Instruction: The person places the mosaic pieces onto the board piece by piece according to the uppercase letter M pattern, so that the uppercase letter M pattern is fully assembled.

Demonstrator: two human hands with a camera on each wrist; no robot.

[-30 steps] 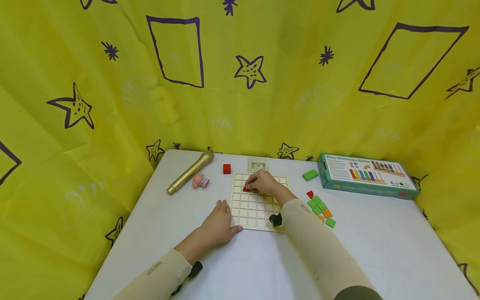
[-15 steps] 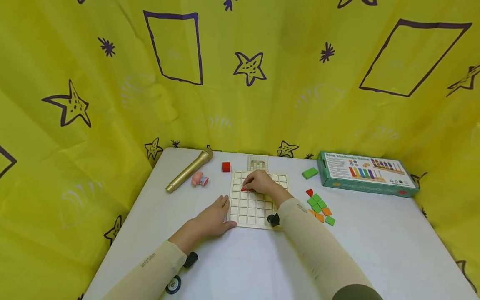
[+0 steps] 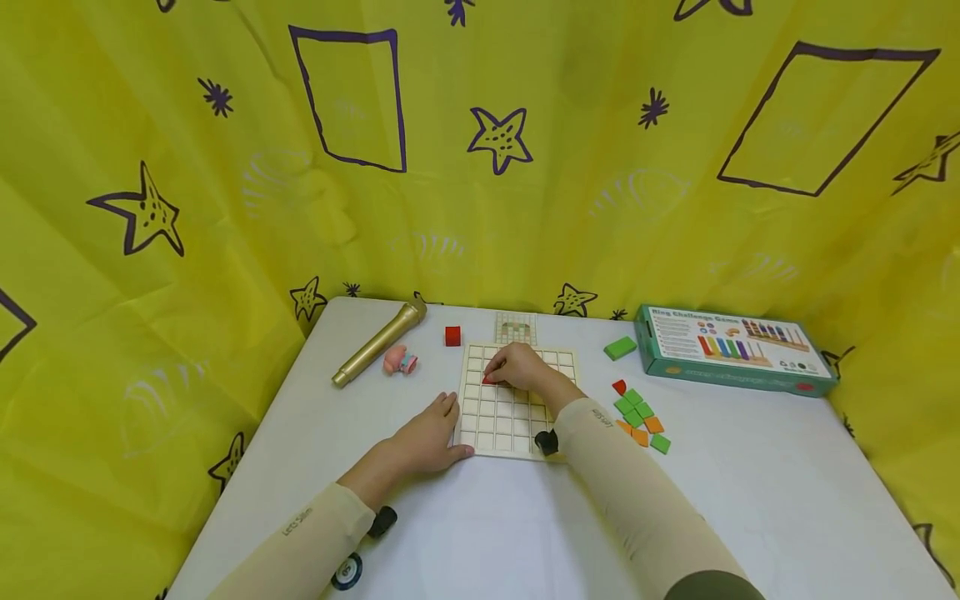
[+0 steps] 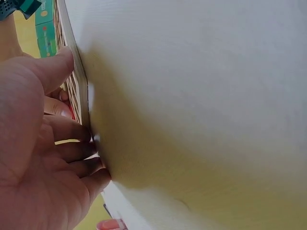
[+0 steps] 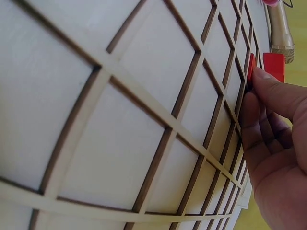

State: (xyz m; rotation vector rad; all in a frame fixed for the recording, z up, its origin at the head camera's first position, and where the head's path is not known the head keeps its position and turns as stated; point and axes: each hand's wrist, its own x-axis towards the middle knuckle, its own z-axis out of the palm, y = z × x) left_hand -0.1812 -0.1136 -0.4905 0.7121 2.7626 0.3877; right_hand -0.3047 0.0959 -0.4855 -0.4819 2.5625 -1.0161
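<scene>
A pale wooden grid board [image 3: 487,423] lies on the white table. My left hand [image 3: 427,437] is at its left side; in the left wrist view, the thumb [image 4: 61,67] and fingertips touch the board's edge. With thumb and fingers, my right hand [image 3: 522,368] pinches a small red tile [image 5: 251,67] at a square in the board's upper left part. The hand partly covers the tile in the head view. Behind the board lies a small gridded pattern card [image 3: 515,322].
Right of the board are several green tiles [image 3: 633,403], orange tiles [image 3: 654,425] and a red tile [image 3: 618,387]. A green block [image 3: 620,348] and a game box [image 3: 738,350] stand behind. At left are a gold microphone [image 3: 378,343], a pink figurine [image 3: 400,361] and a red cube [image 3: 452,336].
My left hand has shifted slightly left along the board's side, its thumb drawing back from the front corner. The right hand has moved the red tile slightly left.
</scene>
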